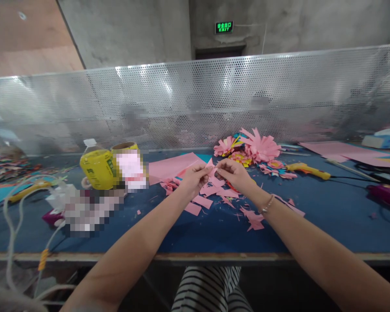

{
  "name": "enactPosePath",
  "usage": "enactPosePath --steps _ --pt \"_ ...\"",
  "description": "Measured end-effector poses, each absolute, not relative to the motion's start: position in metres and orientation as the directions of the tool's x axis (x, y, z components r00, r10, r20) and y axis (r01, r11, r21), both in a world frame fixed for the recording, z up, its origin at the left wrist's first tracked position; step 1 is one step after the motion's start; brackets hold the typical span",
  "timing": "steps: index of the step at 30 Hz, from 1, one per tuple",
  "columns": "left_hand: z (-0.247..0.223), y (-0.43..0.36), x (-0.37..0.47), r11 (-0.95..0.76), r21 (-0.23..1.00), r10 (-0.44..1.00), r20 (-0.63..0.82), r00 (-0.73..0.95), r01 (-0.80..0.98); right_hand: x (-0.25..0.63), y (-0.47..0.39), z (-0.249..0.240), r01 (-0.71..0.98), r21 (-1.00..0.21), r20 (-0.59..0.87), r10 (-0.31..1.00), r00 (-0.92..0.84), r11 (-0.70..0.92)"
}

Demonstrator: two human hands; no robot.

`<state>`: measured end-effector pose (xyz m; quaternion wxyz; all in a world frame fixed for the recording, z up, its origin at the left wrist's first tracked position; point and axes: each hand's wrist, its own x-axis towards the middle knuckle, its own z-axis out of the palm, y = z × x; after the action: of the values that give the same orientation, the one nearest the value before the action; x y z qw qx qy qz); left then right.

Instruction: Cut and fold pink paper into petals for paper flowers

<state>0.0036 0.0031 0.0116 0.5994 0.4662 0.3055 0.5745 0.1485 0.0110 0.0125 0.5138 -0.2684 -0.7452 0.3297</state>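
pink paper piece (211,164) is what i'm watching from afar, above the middle of the blue table (221,240). behind it and to the right, a cluster of paper flowers (261,147) is lying. the left hand (195,178) is pinching the piece between thumb and fingers; the right hand (236,177) is pinching its other side. beneath both, small pink scraps (203,201) are lying scattered.

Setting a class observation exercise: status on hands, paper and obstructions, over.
Left hand, right hand: both pinching pink paper piece. Piece between them, loose pink scraps below. Nothing seen blocking either hand.
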Motion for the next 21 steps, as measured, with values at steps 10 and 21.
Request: enactPosePath --steps 10,21 --pt "0.0152 0.0004 0.005 0.02 0.861 0.987 0.064 0.147 -0.508 0.1472 0.0119 0.0108 -0.044 -0.801 0.576 0.749 -0.327 0.597" --pt "0.0189 0.0003 0.0043 0.167 0.815 0.98 -0.074 0.185 -0.555 0.1423 0.0079 0.0123 -0.079 -0.827 0.553 0.779 -0.296 0.557"
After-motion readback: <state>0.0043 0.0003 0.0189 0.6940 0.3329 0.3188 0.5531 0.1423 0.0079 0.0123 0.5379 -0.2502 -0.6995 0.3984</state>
